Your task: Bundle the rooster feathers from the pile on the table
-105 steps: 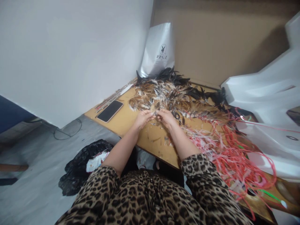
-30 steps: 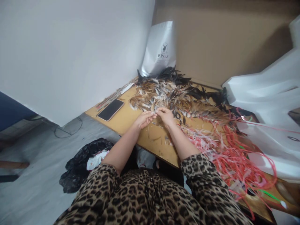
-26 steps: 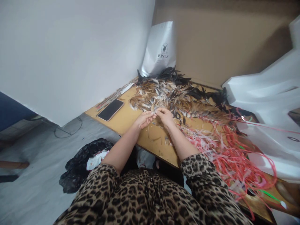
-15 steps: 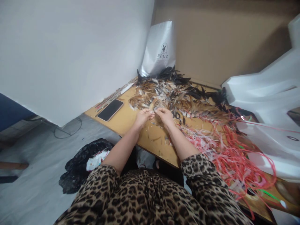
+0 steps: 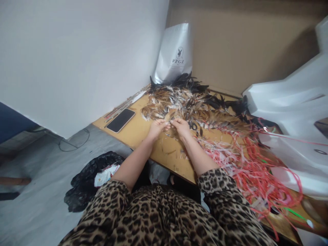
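My left hand (image 5: 156, 128) and my right hand (image 5: 181, 127) meet fingertip to fingertip at the near edge of a big heap of brown, tan and black feathers (image 5: 187, 102) on a wooden table (image 5: 143, 135). Both pinch a small feather piece (image 5: 170, 123) between them; its exact shape is too small to tell. Black scissors (image 5: 192, 126) lie just right of my right hand. Both forearms reach out from leopard-print sleeves.
A dark phone (image 5: 121, 120) lies face up left of the hands, thin sticks (image 5: 123, 104) beside it along the white wall. A silver bag (image 5: 175, 53) stands in the corner. Pink-red cord tangles (image 5: 251, 164) cover the right side. White foam (image 5: 292, 102) lies right. A black rubbish bag (image 5: 89, 177) sits on the floor.
Both hands stay at the feather heap's edge; only the fingers shift slightly as they work the small piece. Nothing else has moved.
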The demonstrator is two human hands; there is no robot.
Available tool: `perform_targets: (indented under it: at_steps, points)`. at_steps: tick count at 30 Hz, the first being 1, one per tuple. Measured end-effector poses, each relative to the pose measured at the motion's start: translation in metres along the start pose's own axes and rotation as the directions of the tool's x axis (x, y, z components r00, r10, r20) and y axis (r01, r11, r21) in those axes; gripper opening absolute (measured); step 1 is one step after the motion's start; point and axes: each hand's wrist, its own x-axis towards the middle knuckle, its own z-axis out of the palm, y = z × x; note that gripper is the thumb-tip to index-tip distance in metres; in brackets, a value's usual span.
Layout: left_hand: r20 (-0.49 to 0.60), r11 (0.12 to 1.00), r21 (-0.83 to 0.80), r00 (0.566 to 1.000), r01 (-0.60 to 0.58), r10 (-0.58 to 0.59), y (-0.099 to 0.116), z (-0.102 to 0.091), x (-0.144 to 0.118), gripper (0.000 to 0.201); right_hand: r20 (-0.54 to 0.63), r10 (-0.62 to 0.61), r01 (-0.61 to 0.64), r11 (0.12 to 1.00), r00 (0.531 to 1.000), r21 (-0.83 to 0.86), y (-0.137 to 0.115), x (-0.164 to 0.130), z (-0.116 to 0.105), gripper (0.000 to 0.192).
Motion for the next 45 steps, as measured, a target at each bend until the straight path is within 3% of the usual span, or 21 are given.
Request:
perform_targets:
  at_steps: [7,13,16,18,21,24,28,32,35,41,45]
  points:
    - [0.128,0.987,-0.073,0.983,0.141,-0.131,0.005,-0.002,-0.002,0.013,0.025,-0.018,0.017,0.999,1.000,0.031,0.002,0.002,-0.003,0.031]
    - [0.187,0.982,-0.069,0.969,0.177,-0.162,0.005,-0.004,-0.004,0.012,0.053,-0.043,0.041,0.998,0.998,0.040,0.001,0.001,-0.001,0.030]
    - [0.160,0.989,-0.046,0.978,0.142,-0.133,0.005,-0.005,-0.003,0.014,0.095,-0.029,0.034,0.998,0.995,-0.055,-0.005,0.003,-0.008,0.029]
    - [0.126,0.993,-0.051,0.987,0.111,-0.104,0.004,-0.007,-0.001,0.015,0.096,-0.047,0.066,0.977,0.994,-0.205,-0.012,0.006,-0.020,0.028]
    - [0.089,0.994,-0.074,0.993,0.081,-0.074,0.002,-0.008,0.002,0.015,0.115,-0.176,0.210,0.829,0.978,-0.518,-0.024,0.013,-0.048,0.024]
    - [0.069,0.993,-0.088,0.995,0.078,-0.072,0.001,-0.009,0.004,0.015,0.186,-0.084,0.196,0.639,0.979,-0.744,-0.033,0.016,-0.070,0.020]
    - [0.057,0.991,-0.114,0.996,0.074,-0.068,0.000,-0.011,0.005,0.015,0.240,0.037,0.193,0.483,0.970,-0.854,-0.034,0.016,-0.077,0.017]
    - [0.063,0.990,-0.117,0.996,0.077,-0.070,0.000,-0.011,0.005,0.014,0.275,0.060,0.223,0.434,0.960,-0.873,-0.025,0.018,-0.071,0.019]
    - [0.062,0.990,-0.118,0.995,0.081,-0.074,0.001,-0.010,0.005,0.013,0.359,0.017,0.318,0.427,0.933,-0.846,-0.018,0.020,-0.067,0.023]
    - [0.076,0.992,-0.099,0.995,0.077,-0.070,0.001,-0.010,0.004,0.017,0.430,-0.043,0.424,0.274,0.902,-0.863,-0.015,0.016,-0.061,0.019]
    - [0.100,0.998,-0.028,0.994,0.047,-0.044,0.001,-0.009,0.003,0.021,0.462,-0.066,0.461,0.277,0.884,-0.843,-0.019,0.016,-0.060,0.016]
